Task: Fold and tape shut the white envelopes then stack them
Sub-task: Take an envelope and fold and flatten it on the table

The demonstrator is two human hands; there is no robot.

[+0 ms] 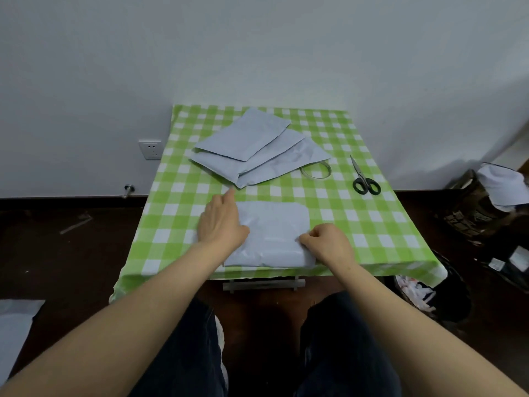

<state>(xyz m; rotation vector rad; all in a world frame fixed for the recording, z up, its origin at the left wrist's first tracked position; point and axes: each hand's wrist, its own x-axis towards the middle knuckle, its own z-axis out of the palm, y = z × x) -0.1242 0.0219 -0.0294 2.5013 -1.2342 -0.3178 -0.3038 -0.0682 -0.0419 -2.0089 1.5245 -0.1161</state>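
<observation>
A folded white envelope (pixel 272 233) is lying at the near edge of the green checked tablecloth (pixel 386 224), about midway along it, and the person is working on it with both hands. The left hand (pixel 221 224) is resting flat on the envelope's left end with the fingers stretched out, the forefinger reaching past it onto the cloth. The right hand (pixel 329 243) is sitting on the envelope's near right corner with its fingers curled in, thumb and forefinger pinching the paper there.

Toward the far side of the tablecloth a pile of envelopes (pixel 252 147) is lying fanned out, three of them overlapping. A tape roll (pixel 316 170) is peeking out from under the pile's right edge, and a pair of scissors (pixel 365 179) is lying nearer the tablecloth's right side, dark handles toward the person.

Off the tablecloth's near right corner a dark bin (pixel 423 293) is standing on the floor with white scraps in it. Off the cloth's far left corner, a wall socket (pixel 150 149) is showing.
</observation>
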